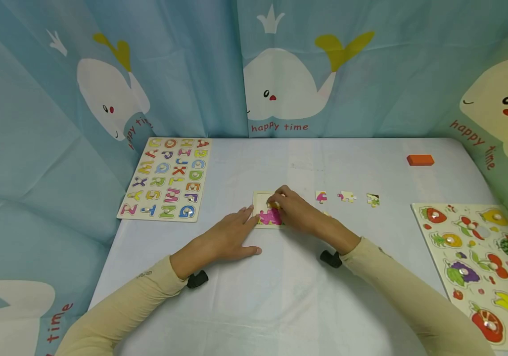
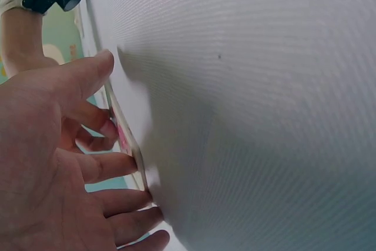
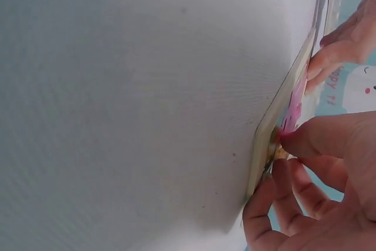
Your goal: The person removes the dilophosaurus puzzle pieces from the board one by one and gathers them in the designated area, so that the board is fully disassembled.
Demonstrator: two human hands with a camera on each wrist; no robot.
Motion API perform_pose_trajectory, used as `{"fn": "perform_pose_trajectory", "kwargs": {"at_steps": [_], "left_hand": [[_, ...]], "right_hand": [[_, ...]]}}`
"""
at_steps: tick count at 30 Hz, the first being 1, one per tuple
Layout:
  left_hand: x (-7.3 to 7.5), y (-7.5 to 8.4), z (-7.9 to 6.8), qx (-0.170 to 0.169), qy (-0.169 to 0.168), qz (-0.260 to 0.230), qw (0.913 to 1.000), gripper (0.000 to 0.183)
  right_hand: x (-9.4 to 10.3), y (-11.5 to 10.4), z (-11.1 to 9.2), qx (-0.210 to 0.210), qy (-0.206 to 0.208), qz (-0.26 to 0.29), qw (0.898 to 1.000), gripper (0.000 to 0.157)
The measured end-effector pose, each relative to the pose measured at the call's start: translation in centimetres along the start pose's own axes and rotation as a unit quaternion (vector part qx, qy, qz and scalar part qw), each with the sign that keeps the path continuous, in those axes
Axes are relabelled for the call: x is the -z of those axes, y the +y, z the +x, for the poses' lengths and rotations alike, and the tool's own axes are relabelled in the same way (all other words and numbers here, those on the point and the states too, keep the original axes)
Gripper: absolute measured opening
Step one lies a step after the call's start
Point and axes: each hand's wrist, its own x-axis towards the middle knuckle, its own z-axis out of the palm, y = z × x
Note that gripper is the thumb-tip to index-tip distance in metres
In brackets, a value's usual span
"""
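One hand, the left hand point(image 1: 234, 235), holds nothing, fingers straight against the left edge of the puzzle frame point(image 1: 255, 199) mid-surface point(image 1: 267, 306), seemingly bracing it against sliding! And the right hand point(image 1: 297, 210) pinches what looks like a puzzle piece point(image 3: 282, 153) inside, likely for fine aim; loose pieces point(image 1: 347, 196) lie spread rightward, presumably for easy picking.

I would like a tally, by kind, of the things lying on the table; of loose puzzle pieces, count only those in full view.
Letter board: 1
Fruit board: 1
Puzzle tray: 1
Orange block: 1
Loose puzzle pieces: 3
Total: 7
A further piece, partly hidden, is not counted.
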Motion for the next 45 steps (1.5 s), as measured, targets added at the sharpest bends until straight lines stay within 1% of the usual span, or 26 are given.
{"fn": "perform_pose_trajectory", "kwargs": {"at_steps": [6, 15, 23, 26, 30, 32, 34, 38, 41, 45], "left_hand": [[0.0, 0.0, 0.0, 0.0, 0.0, 0.002, 1.0, 0.09], [0.1, 0.1, -0.2, 0.003, -0.001, -0.001, 1.0, 0.09], [-0.1, 0.1, -0.1, 0.003, -0.001, 0.004, 1.0, 0.09], [0.0, 0.1, 0.0, 0.003, -0.003, 0.005, 1.0, 0.09], [0.0, 0.1, -0.1, 0.005, -0.004, 0.002, 1.0, 0.09], [0.1, 0.1, -0.1, 0.006, -0.005, 0.002, 1.0, 0.09], [0.1, 0.2, -0.1, 0.006, -0.004, -0.001, 1.0, 0.09], [0.1, 0.2, -0.1, 0.006, -0.004, 0.002, 1.0, 0.09], [0.0, 0.3, -0.2, 0.005, -0.004, 0.003, 1.0, 0.09], [0.0, 0.4, -0.2, 0.006, -0.003, 0.003, 1.0, 0.091]], "right_hand": [[-0.1, 0.3, -0.1, -0.009, 0.004, 0.012, 1.0, 0.031], [0.1, 0.7, -0.3, -0.007, 0.015, 0.042, 0.999, 0.03], [0.2, 0.8, -0.2, -0.018, 0.036, 0.05, 0.998, 0.018], [0.6, 0.7, -0.1, -0.025, 0.038, 0.06, 0.997, 0.017], [2.2, 0.5, -0.3, -0.038, 0.025, 0.087, 0.995, 0.016], [3.6, 0.5, -0.6, -0.048, 0.019, 0.1, 0.994, 0.013], [5.0, 0.7, -1.1, -0.056, 0.017, 0.102, 0.993, 0.009], [7.8, 1.6, -2.5, -0.071, 0.012, 0.092, 0.993, 0.007], [9.7, 2.6, -3.9, -0.087, -0.002, 0.077, 0.993, 0.005], [11.3, 4.1, -5.9, -0.11, -0.024, 0.055, 0.992, 0.003]]}}
